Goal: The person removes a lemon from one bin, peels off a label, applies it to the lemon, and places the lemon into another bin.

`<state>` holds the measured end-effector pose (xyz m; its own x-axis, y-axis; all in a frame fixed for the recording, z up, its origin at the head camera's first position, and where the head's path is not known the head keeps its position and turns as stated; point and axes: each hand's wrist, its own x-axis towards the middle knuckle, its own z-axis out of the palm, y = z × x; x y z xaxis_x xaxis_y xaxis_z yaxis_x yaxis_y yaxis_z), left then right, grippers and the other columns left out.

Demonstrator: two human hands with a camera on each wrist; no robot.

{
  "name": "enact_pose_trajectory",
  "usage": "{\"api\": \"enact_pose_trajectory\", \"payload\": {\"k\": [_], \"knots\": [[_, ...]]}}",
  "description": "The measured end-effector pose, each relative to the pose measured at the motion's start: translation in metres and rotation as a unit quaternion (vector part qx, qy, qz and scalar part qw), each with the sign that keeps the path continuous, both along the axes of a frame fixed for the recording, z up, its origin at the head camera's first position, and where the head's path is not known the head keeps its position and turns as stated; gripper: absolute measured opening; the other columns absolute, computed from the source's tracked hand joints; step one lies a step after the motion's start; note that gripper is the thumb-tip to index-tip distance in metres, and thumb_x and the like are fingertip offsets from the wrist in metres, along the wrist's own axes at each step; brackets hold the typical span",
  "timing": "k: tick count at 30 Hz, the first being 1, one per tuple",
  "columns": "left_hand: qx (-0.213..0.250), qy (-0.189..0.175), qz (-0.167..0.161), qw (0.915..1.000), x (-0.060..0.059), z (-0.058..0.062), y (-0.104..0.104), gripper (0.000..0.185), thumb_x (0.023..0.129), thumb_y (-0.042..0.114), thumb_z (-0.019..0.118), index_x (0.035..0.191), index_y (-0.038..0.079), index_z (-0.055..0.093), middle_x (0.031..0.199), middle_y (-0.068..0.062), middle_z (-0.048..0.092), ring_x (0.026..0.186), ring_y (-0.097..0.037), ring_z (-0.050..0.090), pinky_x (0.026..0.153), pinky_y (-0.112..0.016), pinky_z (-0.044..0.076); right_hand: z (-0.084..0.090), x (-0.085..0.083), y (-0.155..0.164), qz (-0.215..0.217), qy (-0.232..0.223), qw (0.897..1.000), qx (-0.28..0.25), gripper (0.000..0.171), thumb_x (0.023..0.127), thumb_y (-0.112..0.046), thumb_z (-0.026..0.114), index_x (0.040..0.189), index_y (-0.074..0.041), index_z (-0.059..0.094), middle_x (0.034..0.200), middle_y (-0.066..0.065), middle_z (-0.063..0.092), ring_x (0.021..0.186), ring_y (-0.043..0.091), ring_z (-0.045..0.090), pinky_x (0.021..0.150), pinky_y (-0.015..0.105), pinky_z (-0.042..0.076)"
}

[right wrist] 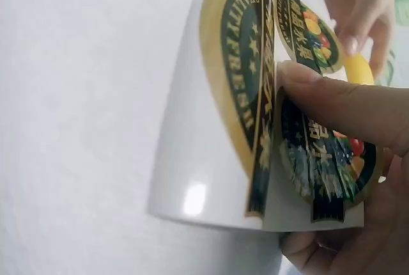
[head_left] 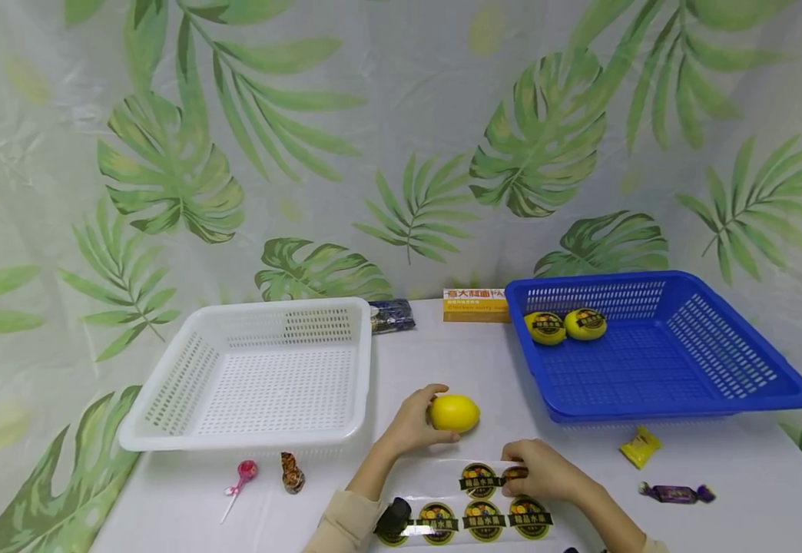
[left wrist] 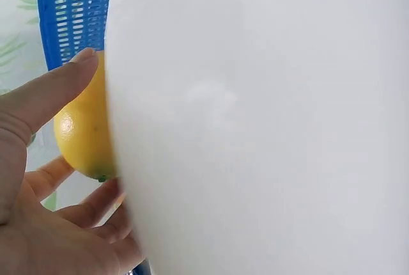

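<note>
Head view shows my left hand (head_left: 411, 426) curled round a lemon (head_left: 454, 412) resting on the table (head_left: 719, 522) near its front edge, between the white basket (head_left: 249, 369) and the blue basket (head_left: 657, 346). My right hand (head_left: 539, 472) pinches a sticker (right wrist: 319, 160) between thumb and fingers, part lifted off the sticker sheet (head_left: 470, 507) that lies at the front edge just beside the lemon. Two labelled lemons (head_left: 565, 326) sit in the blue basket's back left corner. A lollipop (head_left: 242, 475) lies before the white basket; a yellow candy (head_left: 639, 447) and purple candy (head_left: 676, 492) lie toward the right edge.
</note>
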<state>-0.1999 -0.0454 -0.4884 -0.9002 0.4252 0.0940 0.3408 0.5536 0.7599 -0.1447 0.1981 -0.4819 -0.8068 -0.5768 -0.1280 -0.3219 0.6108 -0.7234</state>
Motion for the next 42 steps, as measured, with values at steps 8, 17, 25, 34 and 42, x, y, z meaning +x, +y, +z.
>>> {"api": "enact_pose_trajectory", "payload": {"k": [8,17,25,34,42], "knots": [[0.044,0.079,0.062,0.9939,0.020,0.008,-0.016,0.045,0.072,0.020,0.081,0.107,0.002,0.060,0.096,-0.015,0.060,0.082,-0.025,0.054,0.072,-0.030,0.044,-0.001,-0.012,0.011,0.046,-0.032,0.995,-0.079,0.010,0.083,-0.013,0.069,0.085,-0.006,0.062,0.080,-0.005,0.058,0.076,0.002,0.049,0.067,0.023,0.043],[-0.002,0.046,-0.011,0.9989,0.035,0.011,-0.031,0.035,0.075,0.023,0.079,0.100,0.002,0.067,0.090,-0.010,0.065,0.077,-0.020,0.056,0.069,-0.023,0.045,0.003,-0.014,0.018,0.051,-0.053,0.993,-0.088,0.004,0.084,-0.005,0.067,0.085,-0.004,0.063,0.079,-0.005,0.059,0.073,0.003,0.048,0.065,0.024,0.041],[-0.059,-0.007,-0.065,0.9961,0.040,0.010,-0.026,0.042,0.065,0.019,0.085,0.101,0.006,0.067,0.089,-0.003,0.064,0.080,-0.012,0.055,0.074,-0.022,0.045,0.006,-0.015,0.011,0.044,-0.031,0.997,-0.055,0.015,0.081,-0.016,0.072,0.087,-0.006,0.064,0.077,-0.008,0.055,0.068,0.002,0.043,0.059,0.023,0.038],[-0.110,0.007,-0.063,0.9920,0.044,0.005,-0.017,0.031,0.060,0.005,0.082,0.087,0.010,0.067,0.073,0.005,0.056,0.066,-0.003,0.047,0.064,-0.017,0.043,0.012,-0.011,-0.009,0.024,0.055,0.998,0.035,0.022,0.075,-0.025,0.078,0.088,-0.013,0.064,0.080,-0.007,0.061,0.072,0.007,0.053,0.063,0.029,0.044],[-0.056,0.041,-0.060,0.9958,0.041,0.000,-0.019,0.023,0.070,-0.001,0.074,0.088,0.010,0.066,0.080,0.003,0.064,0.073,-0.004,0.054,0.070,-0.019,0.046,0.010,-0.018,-0.031,0.045,0.048,0.998,-0.021,0.010,0.083,-0.010,0.070,0.092,-0.007,0.069,0.089,0.000,0.069,0.080,0.010,0.062,0.070,0.028,0.050]]}}
